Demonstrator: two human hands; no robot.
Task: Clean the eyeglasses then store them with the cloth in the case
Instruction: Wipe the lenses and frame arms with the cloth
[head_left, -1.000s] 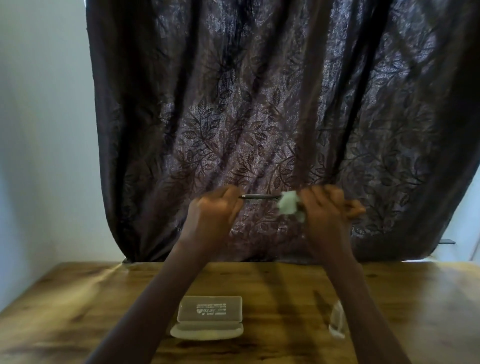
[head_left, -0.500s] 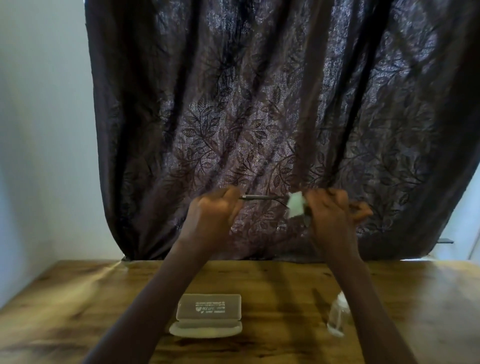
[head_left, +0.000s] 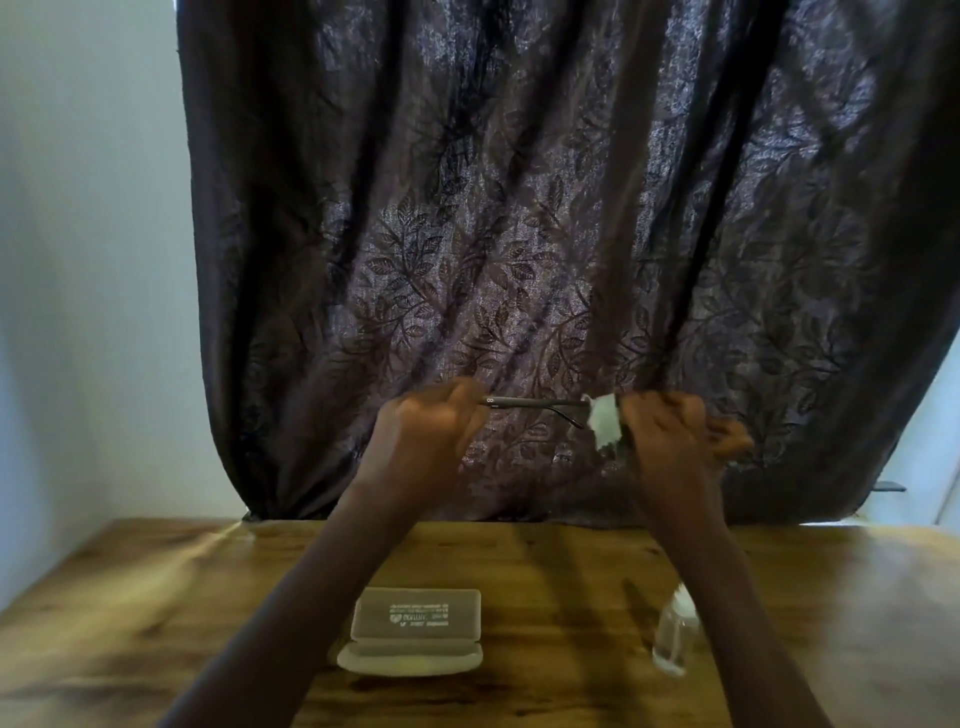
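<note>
At mid-frame, your left fingers (head_left: 460, 402) gripped the glasses (head_left: 535, 401); your right fingers (head_left: 667, 415), pinching the cloth (head_left: 605, 425), had rubbed rightward, still cleaning.

Case (head_left: 415, 621), on the worktop (head_left: 571, 571) at 6 o'clock in the view: its flat grey face carries white print in about three short lines. A small emblem sits at the 9 o'clock end of the middle line. The print is blurred and no word is legible.

Eyeglasses (head_left: 535, 402): the temple bears a small pale mark at its 9 o'clock end, too small to read.
</note>
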